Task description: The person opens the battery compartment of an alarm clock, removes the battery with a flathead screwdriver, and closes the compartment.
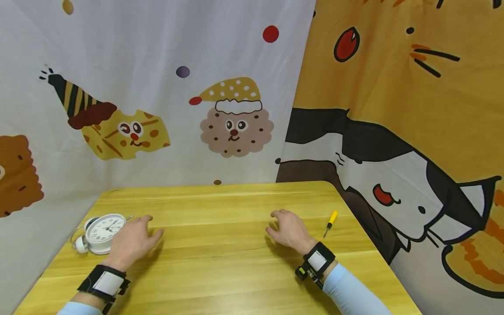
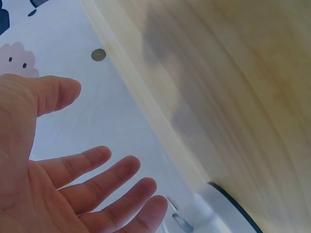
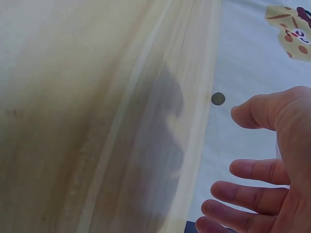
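Observation:
My left hand (image 1: 131, 242) hovers over the table's left side, fingers spread and holding nothing. Just left of it lies a white twin-bell alarm clock (image 1: 103, 232), its dial facing up; the hand hides part of its right edge. In the left wrist view the left hand (image 2: 73, 189) has thumb and fingers apart, with the clock's rim (image 2: 226, 204) at the bottom. Over the right half, my right hand (image 1: 290, 229) is held above the wood with relaxed, parted fingers and nothing in them. To its right lies a small screwdriver (image 1: 330, 223) with a yellow and black handle.
The wooden table (image 1: 212, 267) has rounded far corners. Behind it hangs a white curtain (image 1: 149, 43) with cartoon food prints, and at the right an orange cat-print cloth (image 1: 378, 87). Both wrists wear black straps (image 1: 105, 283) with devices on them.

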`<act>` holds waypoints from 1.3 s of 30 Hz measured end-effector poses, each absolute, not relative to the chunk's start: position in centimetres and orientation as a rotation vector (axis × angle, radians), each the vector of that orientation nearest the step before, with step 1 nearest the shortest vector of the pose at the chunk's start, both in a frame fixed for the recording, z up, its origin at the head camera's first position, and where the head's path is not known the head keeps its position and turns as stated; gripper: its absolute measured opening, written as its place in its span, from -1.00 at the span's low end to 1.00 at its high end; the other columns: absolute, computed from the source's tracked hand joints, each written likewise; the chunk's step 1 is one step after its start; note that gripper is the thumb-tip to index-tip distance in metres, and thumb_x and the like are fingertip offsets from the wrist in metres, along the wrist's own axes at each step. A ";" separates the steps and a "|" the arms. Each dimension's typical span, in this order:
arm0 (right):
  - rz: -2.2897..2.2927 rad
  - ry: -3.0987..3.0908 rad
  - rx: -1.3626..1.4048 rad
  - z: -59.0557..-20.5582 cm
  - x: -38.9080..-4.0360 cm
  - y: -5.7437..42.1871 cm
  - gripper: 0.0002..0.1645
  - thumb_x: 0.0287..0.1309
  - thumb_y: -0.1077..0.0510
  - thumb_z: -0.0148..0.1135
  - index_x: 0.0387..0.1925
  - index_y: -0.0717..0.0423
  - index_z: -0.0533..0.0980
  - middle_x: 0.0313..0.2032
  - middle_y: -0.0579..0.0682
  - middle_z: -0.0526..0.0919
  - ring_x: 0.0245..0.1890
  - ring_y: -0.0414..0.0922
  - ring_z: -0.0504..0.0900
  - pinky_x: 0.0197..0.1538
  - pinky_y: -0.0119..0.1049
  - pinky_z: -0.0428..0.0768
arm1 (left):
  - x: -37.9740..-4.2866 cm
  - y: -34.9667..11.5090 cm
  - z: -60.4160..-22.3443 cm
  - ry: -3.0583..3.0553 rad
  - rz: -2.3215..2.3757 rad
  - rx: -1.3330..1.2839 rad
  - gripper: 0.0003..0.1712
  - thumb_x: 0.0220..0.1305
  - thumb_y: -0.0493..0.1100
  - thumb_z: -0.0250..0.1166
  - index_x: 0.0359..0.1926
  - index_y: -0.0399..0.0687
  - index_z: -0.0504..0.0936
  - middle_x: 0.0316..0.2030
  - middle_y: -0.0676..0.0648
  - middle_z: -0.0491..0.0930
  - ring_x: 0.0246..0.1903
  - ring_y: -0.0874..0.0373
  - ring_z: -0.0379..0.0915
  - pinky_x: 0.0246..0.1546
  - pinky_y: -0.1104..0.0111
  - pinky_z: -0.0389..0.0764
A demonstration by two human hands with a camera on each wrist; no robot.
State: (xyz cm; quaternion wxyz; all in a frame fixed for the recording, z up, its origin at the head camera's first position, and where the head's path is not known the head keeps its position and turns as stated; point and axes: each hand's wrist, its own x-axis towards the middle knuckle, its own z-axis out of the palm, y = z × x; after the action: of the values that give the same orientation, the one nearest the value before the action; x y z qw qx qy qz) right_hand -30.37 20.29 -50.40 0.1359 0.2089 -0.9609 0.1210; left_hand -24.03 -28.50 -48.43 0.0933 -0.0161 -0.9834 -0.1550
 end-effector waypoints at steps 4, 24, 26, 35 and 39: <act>0.354 -2.790 0.595 -50.2 -30.4 20.4 -0.40 0.33 -0.13 0.59 0.21 0.17 0.73 -0.03 0.15 0.86 -0.37 -0.17 0.67 -0.24 -0.16 0.74 | -24.0 -29.1 -48.5 -2.891 -0.440 -0.037 -0.19 0.43 0.15 0.49 0.34 -0.48 0.60 0.17 -0.62 0.69 0.04 -0.61 0.69 -0.10 -0.30 0.75; 0.379 -2.806 0.547 -49.8 -29.9 20.5 -0.43 0.33 -0.11 0.59 0.21 0.15 0.73 -0.07 0.12 0.86 -0.37 -0.16 0.65 -0.30 -0.19 0.67 | -23.4 -31.9 -47.1 -2.855 -0.405 -0.015 -0.22 0.45 0.15 0.46 0.26 -0.54 0.62 0.05 -0.63 0.70 -0.05 -0.61 0.66 -0.18 -0.33 0.71; 0.376 -2.809 0.548 -49.8 -30.0 20.5 -0.42 0.34 -0.11 0.59 0.21 0.14 0.73 -0.05 0.12 0.86 -0.36 -0.16 0.67 -0.29 -0.19 0.67 | -23.4 -32.6 -47.0 -2.848 -0.377 -0.006 -0.22 0.43 0.15 0.48 0.23 -0.54 0.63 0.03 -0.63 0.71 -0.07 -0.63 0.65 -0.17 -0.36 0.70; 0.377 -2.788 0.545 -49.8 -30.4 20.9 -0.42 0.32 -0.09 0.59 0.21 0.17 0.74 -0.06 0.16 0.86 -0.43 -0.21 0.59 -0.33 -0.23 0.64 | -23.7 -35.4 -46.8 -2.843 -0.390 0.081 -0.21 0.44 0.16 0.47 0.22 -0.55 0.60 -0.03 -0.63 0.67 -0.12 -0.63 0.58 -0.33 -0.26 0.62; 0.384 -2.797 0.542 -49.9 -30.4 21.1 -0.44 0.33 -0.09 0.59 0.20 0.16 0.74 -0.07 0.16 0.87 -0.44 -0.21 0.57 -0.35 -0.26 0.60 | -23.9 -36.0 -47.2 -2.870 -0.401 0.128 -0.16 0.43 0.24 0.45 0.19 -0.54 0.60 -0.06 -0.58 0.64 -0.10 -0.61 0.52 -0.44 -0.12 0.55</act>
State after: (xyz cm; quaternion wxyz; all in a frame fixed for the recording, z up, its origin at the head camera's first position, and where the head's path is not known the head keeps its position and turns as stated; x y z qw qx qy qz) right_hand -30.40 21.10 -49.89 0.1328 0.1870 -0.9643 0.1325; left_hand -23.91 -36.01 -47.24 0.1202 0.0438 -0.9822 -0.1372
